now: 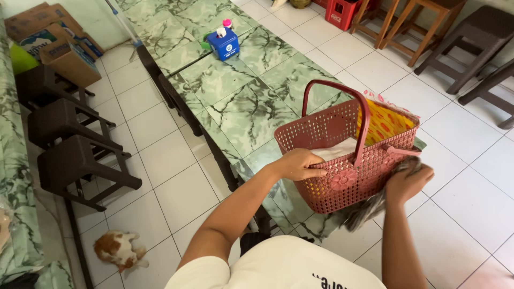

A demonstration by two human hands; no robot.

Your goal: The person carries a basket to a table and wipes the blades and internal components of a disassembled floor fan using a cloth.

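Note:
A dusty-pink perforated plastic basket (326, 131) with an upright handle stands at the near end of a long green marble-patterned table (241, 101). Inside it lie a white item (336, 151) and a yellow-orange patterned cloth (385, 124). My left hand (298, 164) grips the basket's near rim. My right hand (408, 182) is at the basket's right side, closed on a grey cloth (369, 207) that hangs down past the table edge and is motion-blurred.
A blue box with small bottles (224, 43) sits farther along the table. Dark plastic stools (75, 160) are stacked left, cardboard boxes (59, 40) behind. An orange-white cat (119, 250) lies on the tiled floor. Wooden stools (415, 21) and a red crate (342, 12) stand top right.

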